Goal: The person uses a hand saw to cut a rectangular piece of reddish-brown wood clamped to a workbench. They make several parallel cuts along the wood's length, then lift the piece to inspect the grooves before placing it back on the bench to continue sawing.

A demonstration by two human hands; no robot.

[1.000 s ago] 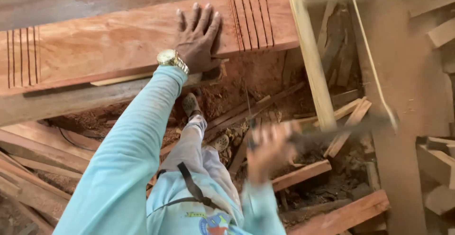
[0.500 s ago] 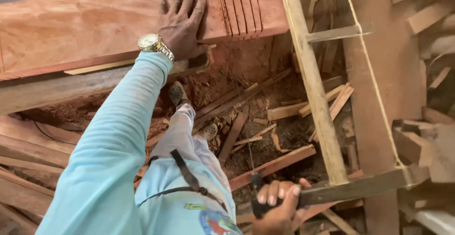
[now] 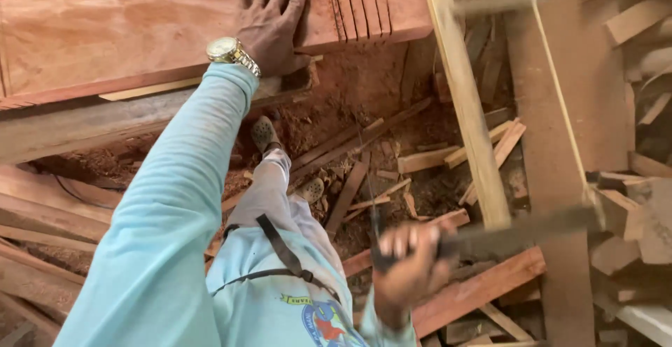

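Since half a second ago the right hand (image 3: pixel 409 266) has risen a little in the view and the frame saw (image 3: pixel 490 119) has swung with it, its blurred lower bar now reaching out to the right; the left hand (image 3: pixel 273 18) lies on the plank as before.

Nearest, the right hand is closed around the saw's dark grip, fingers wrapped tight. The pale upright of the saw rises from there toward the far edge of the view, and a thin cord (image 3: pixel 560 102) runs beside it. Whether the blade is touching wood at this instant I cannot tell; the saw is smeared by motion.

Below the hands, on the floor, lie offcuts (image 3: pixel 434 158) and red sawdust (image 3: pixel 350 102), with the person's sandalled feet (image 3: pixel 266 133) among them. No containers show anywhere.

Farther off, the left hand is spread wide and flat on the reddish plank (image 3: pixel 126 32), near its right end, just beside a set of parallel saw cuts (image 3: pixel 360 0). The plank rests along a grey beam (image 3: pixel 84 126), with a thin pale strip (image 3: pixel 147 91) between them.

As a judgement: the spread fingers sit close to the cuts, so a saw that jumps or binds could catch them. The plank is held only by hand pressure and could shift under a hard stroke. Loose offcuts underfoot could roll and spoil the footing.
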